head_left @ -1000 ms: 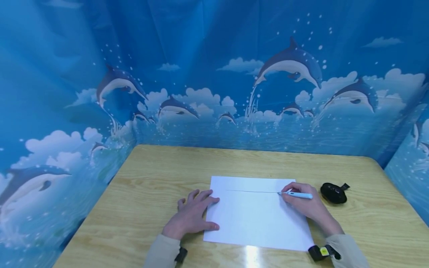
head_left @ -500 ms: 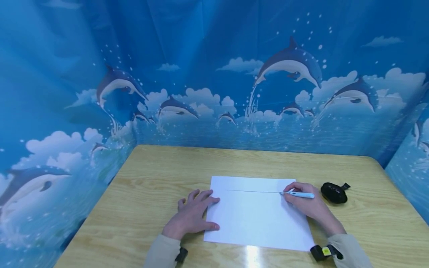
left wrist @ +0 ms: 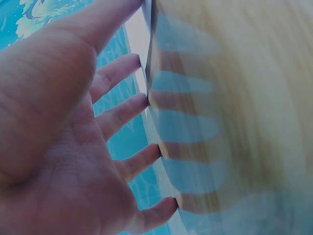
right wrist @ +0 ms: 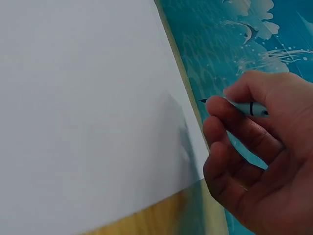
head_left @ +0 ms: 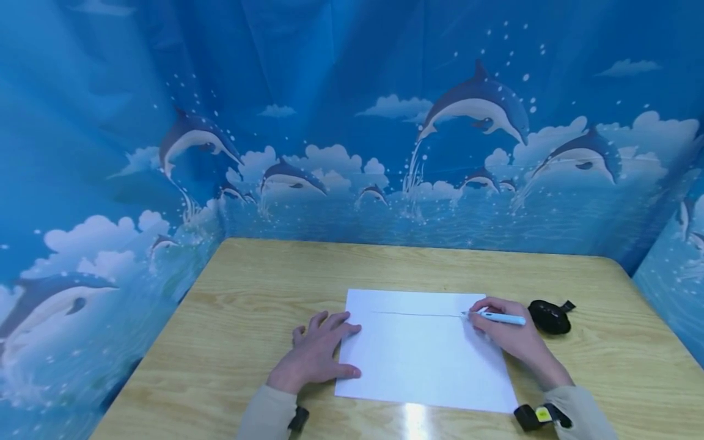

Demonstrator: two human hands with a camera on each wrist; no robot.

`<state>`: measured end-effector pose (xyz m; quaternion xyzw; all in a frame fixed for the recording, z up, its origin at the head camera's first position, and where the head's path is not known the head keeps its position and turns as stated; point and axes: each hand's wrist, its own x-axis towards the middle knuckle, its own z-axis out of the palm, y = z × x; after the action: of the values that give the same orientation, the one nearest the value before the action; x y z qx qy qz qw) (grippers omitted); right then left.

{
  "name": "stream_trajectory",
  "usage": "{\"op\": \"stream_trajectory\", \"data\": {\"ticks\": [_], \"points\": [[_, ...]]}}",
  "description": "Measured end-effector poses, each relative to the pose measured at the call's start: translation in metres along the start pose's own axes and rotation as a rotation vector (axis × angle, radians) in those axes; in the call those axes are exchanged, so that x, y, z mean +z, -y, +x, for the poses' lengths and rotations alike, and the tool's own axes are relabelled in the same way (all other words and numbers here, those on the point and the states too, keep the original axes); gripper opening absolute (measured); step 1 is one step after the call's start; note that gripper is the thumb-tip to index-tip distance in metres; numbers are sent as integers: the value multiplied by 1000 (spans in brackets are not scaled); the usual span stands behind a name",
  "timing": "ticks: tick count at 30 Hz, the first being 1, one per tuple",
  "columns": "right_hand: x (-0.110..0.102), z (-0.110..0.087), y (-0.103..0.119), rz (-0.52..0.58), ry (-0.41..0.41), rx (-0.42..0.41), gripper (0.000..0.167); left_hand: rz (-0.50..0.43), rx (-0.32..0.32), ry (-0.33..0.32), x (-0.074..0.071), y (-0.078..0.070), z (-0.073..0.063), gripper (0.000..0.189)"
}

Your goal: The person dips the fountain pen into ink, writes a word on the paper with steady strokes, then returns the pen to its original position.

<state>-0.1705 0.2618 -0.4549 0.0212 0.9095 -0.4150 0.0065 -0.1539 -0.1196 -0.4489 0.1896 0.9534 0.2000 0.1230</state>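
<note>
We are seeing a sheet of white paper [head_left: 423,360] lying on a wood-grain desk [head_left: 236,342], between two hands. The left hand [head_left: 316,354] is resting at the paper's left edge, fingers spread apart, thumb and forefinger reaching onto the sheet. The right hand [head_left: 506,333] is pinching a light-blue pen [head_left: 507,318] over the far right part of the paper, nib pointing left, near the right end of a thin dark line [head_left: 418,315]; whether nib and paper are touching, we cannot tell. Just right of that hand, a glossy black object [head_left: 550,317] is lying on the desk. We are noticing a yellow label [head_left: 542,414] at the right wrist, its marks too small to read. Compared with half a second ago, we are finding the right hand and pen slightly farther right, nearer the black object, while the left hand is keeping its place.
</note>
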Motion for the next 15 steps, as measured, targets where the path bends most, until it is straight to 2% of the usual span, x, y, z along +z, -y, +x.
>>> {"op": "stream_trajectory", "data": {"ticks": [4,10,15], "points": [[0,3,8,11,-2,-11,26,-5,-2,6,0,-1,0,78],[9,12,19,14,3,-122,25,-3,-4,13,0,-1,0,78],[23,24,30,32,49,-115,19,-3,-8,14,0,-1,1,77]]}}
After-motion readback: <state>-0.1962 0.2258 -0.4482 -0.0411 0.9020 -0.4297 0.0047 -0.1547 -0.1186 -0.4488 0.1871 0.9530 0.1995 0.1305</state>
